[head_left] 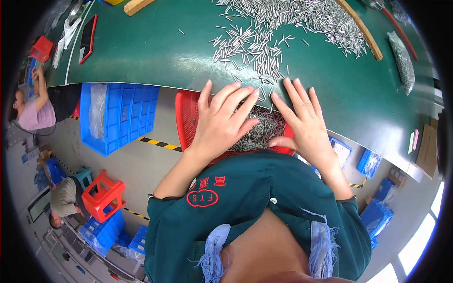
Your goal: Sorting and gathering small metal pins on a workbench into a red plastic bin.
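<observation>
Over the near edge of the green table [141, 61], my left hand [224, 118] is spread with its fingertips at the edge. My right hand [302, 115] is spread too, fingertips on the tabletop. Between them a few small metal pins [264, 89] lie at the edge, trailing from a larger heap of pins [302, 16] farther back. Below the edge, against my body, a red basket [185, 115] holds many more pins [264, 129]. My hands cover parts of its rim. Neither hand grips anything that I can see.
Wooden strips [361, 28] flank the heap. A red-edged phone [88, 40] lies at the left, a clear bag of pins [402, 63] at the right. A blue crate [120, 115] and a red stool [103, 194] stand on the floor. Two people [37, 111] are at the left.
</observation>
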A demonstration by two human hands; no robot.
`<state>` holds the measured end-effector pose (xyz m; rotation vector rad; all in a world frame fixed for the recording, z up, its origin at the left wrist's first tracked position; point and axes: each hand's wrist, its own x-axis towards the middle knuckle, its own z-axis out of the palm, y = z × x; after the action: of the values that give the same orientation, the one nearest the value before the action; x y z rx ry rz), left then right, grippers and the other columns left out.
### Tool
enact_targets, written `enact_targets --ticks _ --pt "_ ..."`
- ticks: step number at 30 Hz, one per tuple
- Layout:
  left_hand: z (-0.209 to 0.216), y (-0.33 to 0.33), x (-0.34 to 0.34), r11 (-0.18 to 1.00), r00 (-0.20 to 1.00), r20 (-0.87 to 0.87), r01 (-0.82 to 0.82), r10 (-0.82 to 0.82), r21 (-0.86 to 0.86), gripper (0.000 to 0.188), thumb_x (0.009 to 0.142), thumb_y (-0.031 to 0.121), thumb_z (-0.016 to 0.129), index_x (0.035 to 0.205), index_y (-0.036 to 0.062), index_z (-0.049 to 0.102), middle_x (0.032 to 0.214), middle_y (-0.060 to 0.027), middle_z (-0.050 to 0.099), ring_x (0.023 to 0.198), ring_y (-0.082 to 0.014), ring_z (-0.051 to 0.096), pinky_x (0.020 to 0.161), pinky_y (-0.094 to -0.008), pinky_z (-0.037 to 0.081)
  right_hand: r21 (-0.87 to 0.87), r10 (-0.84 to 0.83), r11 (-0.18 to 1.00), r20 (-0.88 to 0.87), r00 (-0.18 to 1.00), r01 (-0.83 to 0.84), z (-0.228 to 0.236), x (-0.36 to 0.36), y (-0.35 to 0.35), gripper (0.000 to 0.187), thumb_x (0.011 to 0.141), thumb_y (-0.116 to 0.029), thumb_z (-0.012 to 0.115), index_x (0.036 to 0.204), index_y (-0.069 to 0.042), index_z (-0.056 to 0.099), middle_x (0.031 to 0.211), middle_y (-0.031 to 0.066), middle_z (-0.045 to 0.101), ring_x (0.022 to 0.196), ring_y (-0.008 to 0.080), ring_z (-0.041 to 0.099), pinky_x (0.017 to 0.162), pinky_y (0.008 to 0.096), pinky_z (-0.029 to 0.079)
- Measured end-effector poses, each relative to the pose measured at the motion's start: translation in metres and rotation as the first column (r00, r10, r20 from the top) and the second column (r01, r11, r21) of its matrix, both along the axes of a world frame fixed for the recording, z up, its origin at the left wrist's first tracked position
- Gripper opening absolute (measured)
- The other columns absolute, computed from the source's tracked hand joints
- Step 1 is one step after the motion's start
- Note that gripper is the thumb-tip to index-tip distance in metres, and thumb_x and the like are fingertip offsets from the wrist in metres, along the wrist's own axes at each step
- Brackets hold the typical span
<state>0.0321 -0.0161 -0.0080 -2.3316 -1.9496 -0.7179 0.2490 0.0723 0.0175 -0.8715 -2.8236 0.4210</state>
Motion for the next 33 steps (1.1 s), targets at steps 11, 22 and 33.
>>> enact_targets --ticks 11,22,33 --pt "0.002 0.018 0.004 0.999 0.999 -0.014 0.03 -0.03 -0.028 0.06 0.084 0.046 0.069 0.135 0.0156 0.06 0.138 0.0027 0.056 0.131 -0.0201 0.047 0.114 -0.061 0.02 0.076 -0.095 0.992 -0.045 0.994 0.099 -0.009 -0.008 0.017 0.104 0.067 -0.066 0.066 0.147 -0.005 0.043 0.154 0.0128 0.041 0.145 0.0303 0.035 0.119 0.0532 0.024" --pt "0.006 0.006 -0.015 0.993 1.0 -0.028 -0.012 0.009 -0.117 0.07 0.084 0.048 0.068 0.142 0.0104 0.053 0.147 -0.0028 0.051 0.137 -0.0208 0.047 0.115 -0.0626 0.02 -0.007 -0.047 0.999 -0.091 0.995 0.047 -0.006 -0.007 0.021 0.105 0.064 -0.062 0.069 0.147 -0.003 0.042 0.153 0.0132 0.043 0.144 0.0278 0.038 0.119 0.0509 0.025" --pt "0.006 0.037 -0.003 0.995 0.996 0.023 0.089 -0.088 -0.034 0.083 0.077 0.058 0.066 0.14 0.0055 0.054 0.144 -0.0069 0.054 0.135 -0.0232 0.049 0.114 -0.0622 0.024 0.031 -0.03 0.999 -0.055 0.998 0.032 -0.008 -0.02 0.034 0.107 0.067 -0.072 0.059 0.149 -0.006 0.042 0.154 0.0126 0.041 0.146 0.0276 0.034 0.121 0.0524 0.02"
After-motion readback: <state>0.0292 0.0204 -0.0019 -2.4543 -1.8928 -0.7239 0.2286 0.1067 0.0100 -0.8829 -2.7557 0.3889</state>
